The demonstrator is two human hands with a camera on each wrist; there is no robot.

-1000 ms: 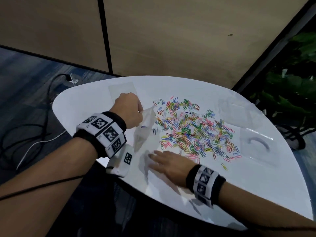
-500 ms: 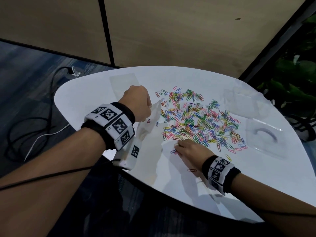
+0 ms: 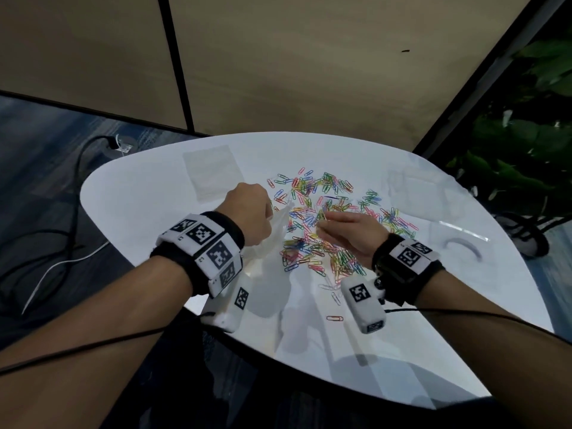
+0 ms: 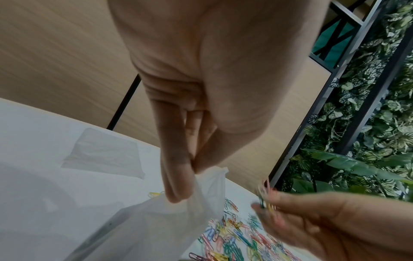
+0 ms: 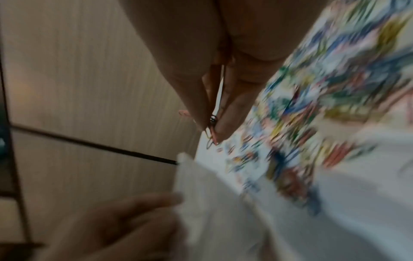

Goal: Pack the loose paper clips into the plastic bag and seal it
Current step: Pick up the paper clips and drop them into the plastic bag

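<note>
A spread of coloured paper clips (image 3: 322,224) lies on the white table (image 3: 148,193). My left hand (image 3: 247,212) pinches the top edge of a clear plastic bag (image 3: 275,233) and holds it up beside the pile; in the left wrist view the thumb and fingers pinch the plastic bag (image 4: 178,220) at its rim. My right hand (image 3: 346,233) hovers over the pile just right of the bag. It pinches a few paper clips (image 5: 211,130) between thumb and fingers; the same paper clips (image 4: 264,196) show in the left wrist view.
A flat spare plastic bag (image 3: 212,171) lies at the table's far left. Clear plastic packaging (image 3: 458,243) sits at the right, more of it (image 3: 411,187) behind. Stray clips (image 3: 334,317) lie near the front edge. Cables (image 3: 62,243) run on the floor at left, plants (image 3: 526,150) at right.
My right hand has gone from lying flat on the table near the front edge up to the pile and now holds a few clips lifted beside the bag. The left hand keeps the bag raised.
</note>
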